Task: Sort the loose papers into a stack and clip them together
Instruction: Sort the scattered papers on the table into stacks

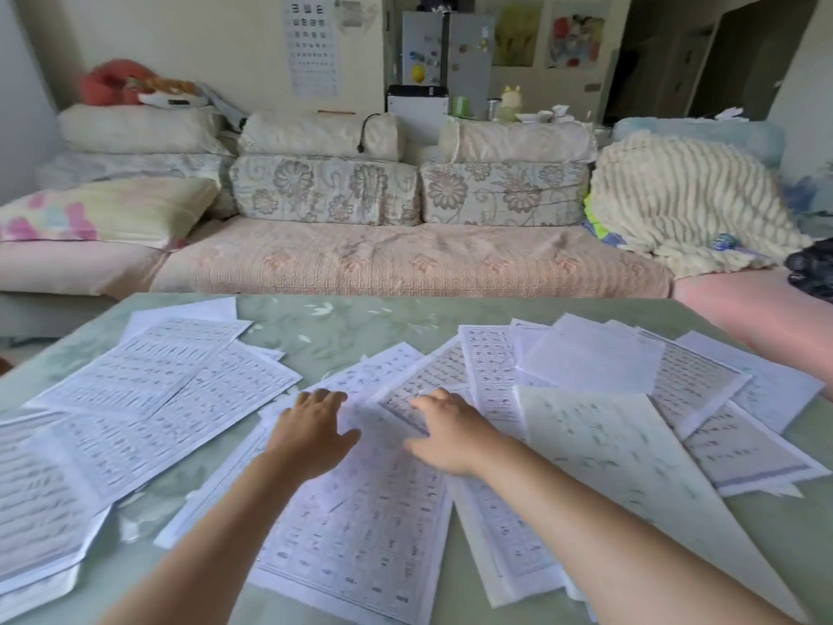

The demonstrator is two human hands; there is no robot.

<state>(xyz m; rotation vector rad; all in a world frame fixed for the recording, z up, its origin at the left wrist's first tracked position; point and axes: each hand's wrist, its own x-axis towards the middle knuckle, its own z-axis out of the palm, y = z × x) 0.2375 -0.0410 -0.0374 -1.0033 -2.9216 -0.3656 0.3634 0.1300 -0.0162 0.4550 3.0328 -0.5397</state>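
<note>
Several loose printed papers lie scattered over a pale green table [333, 327]. One spread of sheets [148, 390] covers the left side, another [631, 399] the right, and a long sheet [360, 525] lies in the middle between my forearms. My left hand [311, 433] rests palm down on the middle sheets, fingers apart. My right hand [450, 433] lies flat beside it on the same overlapping sheets, fingers spread, holding nothing. No clip is in view.
A sofa [405, 263] with floral cushions runs along the table's far edge. A ribbed cream blanket [685, 205] is heaped at its right end, and a pillow [112, 209] lies at its left. Bare tabletop shows at the back middle.
</note>
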